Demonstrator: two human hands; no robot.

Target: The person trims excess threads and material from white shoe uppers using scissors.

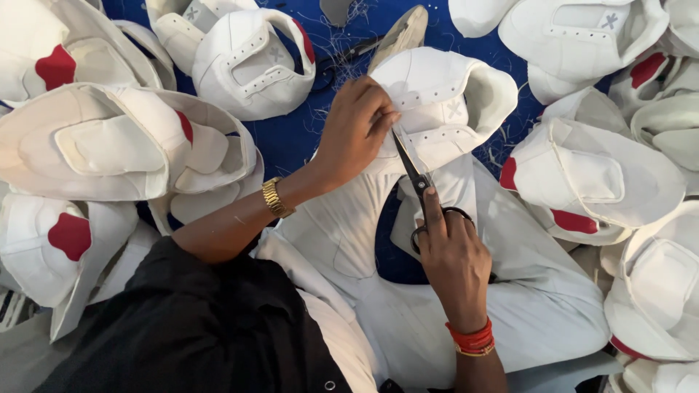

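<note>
Head view, only one. My left hand sits center frame, grip pinching the edge of a white shoe upper, holding the perforated panel flat. My right hand is lower center, grip closed through the handles of black scissors, index finger laid along the shank. The blades point up-left, tips right at the pinched edge, just beside my left fingertips. Blades look nearly together; can't tell if a thread sits between them.

The upper rests partly on my lap, over white cloth, partly on the blue bench, center to upper center of frame.

Doing this well, my judgement: keep the pinch tight so the edge stays taut, snip only with the blade tips, keep them angled away from the stitched holes and off my left fingers. Small cuts, not long ones.

Around it: piles of similar white uppers with red heel patches, one heap at left, another at right, one more at upper center-left. Loose thread scraps scatter over the bench in upper center. Gold watch on my left wrist, red and gold bangles on my right. Black sleeve lower left.

Containers: none visible; the uppers lie loose in heaps, no bin or tray in frame.
</note>
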